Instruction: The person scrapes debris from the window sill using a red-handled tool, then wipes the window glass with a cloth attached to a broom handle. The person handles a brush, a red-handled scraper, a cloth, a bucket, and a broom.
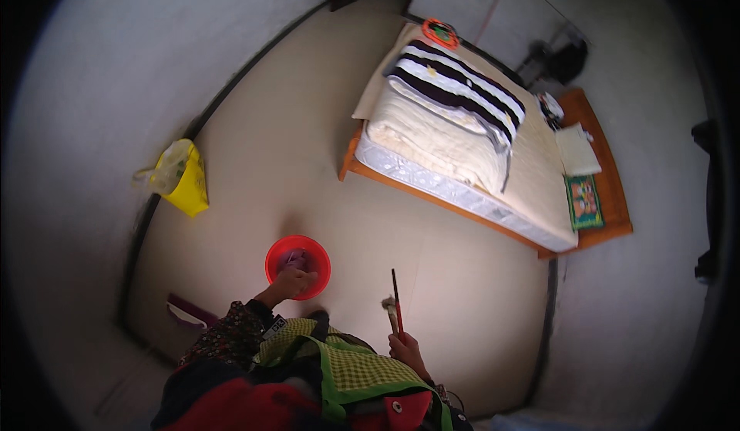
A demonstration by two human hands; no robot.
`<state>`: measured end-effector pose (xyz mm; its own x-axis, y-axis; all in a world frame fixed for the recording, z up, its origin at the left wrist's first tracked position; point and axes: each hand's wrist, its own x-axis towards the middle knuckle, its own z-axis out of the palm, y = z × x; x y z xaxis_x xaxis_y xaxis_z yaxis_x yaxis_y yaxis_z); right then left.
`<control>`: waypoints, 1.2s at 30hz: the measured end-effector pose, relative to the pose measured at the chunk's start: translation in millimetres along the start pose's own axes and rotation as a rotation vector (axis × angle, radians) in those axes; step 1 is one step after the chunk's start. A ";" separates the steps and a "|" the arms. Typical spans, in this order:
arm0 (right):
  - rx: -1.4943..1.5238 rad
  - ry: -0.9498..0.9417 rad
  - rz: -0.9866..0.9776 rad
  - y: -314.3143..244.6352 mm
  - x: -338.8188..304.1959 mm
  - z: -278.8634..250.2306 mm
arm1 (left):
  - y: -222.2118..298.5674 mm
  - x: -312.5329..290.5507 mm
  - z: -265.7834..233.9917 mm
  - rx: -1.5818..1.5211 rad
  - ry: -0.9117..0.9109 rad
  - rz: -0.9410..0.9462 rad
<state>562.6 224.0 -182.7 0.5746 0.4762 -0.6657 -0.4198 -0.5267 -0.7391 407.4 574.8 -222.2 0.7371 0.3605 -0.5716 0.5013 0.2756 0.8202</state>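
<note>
A red plastic basin (pixel 324 271) is in front of me, toward the left. Inside it lies a crumpled purple cloth (pixel 294 259). My left hand (pixel 293 283) reaches over the near rim, its fingers closed at the cloth; the fingertips are partly hidden. Off to the right, my right hand (pixel 408 351) is closed round two upright handles. One belongs to a brush with pale bristles (pixel 389 304). The other is a thin red and black stick (pixel 398 300), taller than the brush.
A wooden bed (pixel 439 193) with folded blankets (pixel 455 95) stands at the far right. Against the left wall is a yellow bag (pixel 189 188) with a clear plastic liner. A purple strap-like thing (pixel 189 311) lies by the wall at lower left.
</note>
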 end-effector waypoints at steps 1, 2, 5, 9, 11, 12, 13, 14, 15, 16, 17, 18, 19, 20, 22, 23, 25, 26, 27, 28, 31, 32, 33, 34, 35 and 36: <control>-0.061 -0.052 -0.027 -11.9 14.3 1.4 | -1.2 -1.7 -8.9 -0.040 0.039 0.041; -0.131 -0.088 -0.031 -23.8 29.4 1.2 | -2.8 -5.0 -14.1 -0.071 0.083 0.050; -0.333 -0.206 -0.055 -58.2 71.1 1.5 | -5.0 -10.1 -18.3 -0.097 0.210 0.111; -0.502 -0.322 -0.115 -91.0 115.9 -4.8 | -16.3 -14.8 -10.6 -0.058 0.251 -0.050; -0.573 -0.372 -0.156 -99.9 143.7 -8.5 | -28.2 -13.3 -0.8 -0.121 0.251 -0.109; -0.620 -0.392 -0.177 -103.5 159.7 -10.1 | -34.8 -11.6 3.1 -0.125 0.259 -0.075; -0.692 -0.400 -0.155 -104.9 173.7 -12.8 | -41.7 -10.4 7.8 -0.142 0.257 -0.062; -0.755 -0.410 -0.198 -106.9 190.7 -13.1 | -48.9 -10.1 15.1 -0.171 0.263 -0.096; -0.685 -0.473 -0.221 -110.1 205.2 -17.6 | -55.8 -11.0 24.3 -0.167 0.324 -0.072; -0.682 -0.504 -0.157 -113.6 216.4 -22.7 | -60.5 -11.6 36.9 -0.183 0.394 -0.091; -0.678 -0.557 -0.101 -121.1 232.5 -24.1 | -62.8 -10.3 47.4 -0.223 0.469 -0.116; -0.739 -0.564 -0.134 -126.7 247.1 -25.8 | -65.7 -12.1 58.3 -0.254 0.538 -0.161; -0.785 -0.587 -0.156 -129.6 258.6 -29.5 | -68.5 -14.2 69.4 -0.225 0.593 -0.202; -0.840 -0.601 -0.153 -136.0 266.9 -31.6 | -66.6 -20.2 80.3 -0.260 0.599 -0.231; -0.873 -0.677 -0.197 -148.1 289.3 -38.7 | -64.4 -26.7 102.8 -0.255 0.587 -0.241; -0.921 -0.681 -0.149 -153.3 299.0 -43.0 | -62.7 -30.8 118.3 -0.219 0.551 -0.251; -0.951 -0.717 -0.140 -162.3 319.8 -45.6 | -58.1 -37.0 144.1 0.480 0.555 0.032; -0.928 -0.740 -0.146 -164.9 328.4 -44.7 | -55.0 -40.5 156.5 0.525 0.503 -0.111; -0.915 -0.769 -0.114 -167.8 336.3 -43.1 | -51.8 -48.3 172.3 0.149 0.572 -0.222; -0.880 -0.788 -0.090 -169.7 343.4 -36.1 | -48.4 -54.5 182.6 0.005 0.647 -0.288; -0.854 -0.829 -0.120 -179.1 356.8 -4.0 | -39.7 -73.6 205.5 -0.305 0.810 -0.445; -0.902 -0.853 -0.139 -183.5 358.5 13.0 | -38.4 -81.4 212.5 -0.348 0.857 -0.445; -0.875 -0.912 -0.173 -189.8 358.6 30.4 | -38.2 -87.1 217.1 -0.383 0.893 -0.465; -0.878 -0.941 -0.184 -197.1 356.4 47.8 | -39.4 -92.5 220.8 -0.430 0.937 -0.430; -0.903 -0.950 -0.183 -204.2 352.4 64.2 | -41.9 -95.6 222.1 -0.495 0.957 -0.437; -0.868 -0.999 -0.192 -211.6 347.7 81.6 | -46.0 -96.5 221.9 -0.537 1.002 -0.385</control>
<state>793.8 558.4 -266.1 -0.3398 0.7039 -0.6237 0.4031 -0.4902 -0.7728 413.8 329.6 -199.8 -0.2194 0.6403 -0.7361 0.1828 0.7681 0.6137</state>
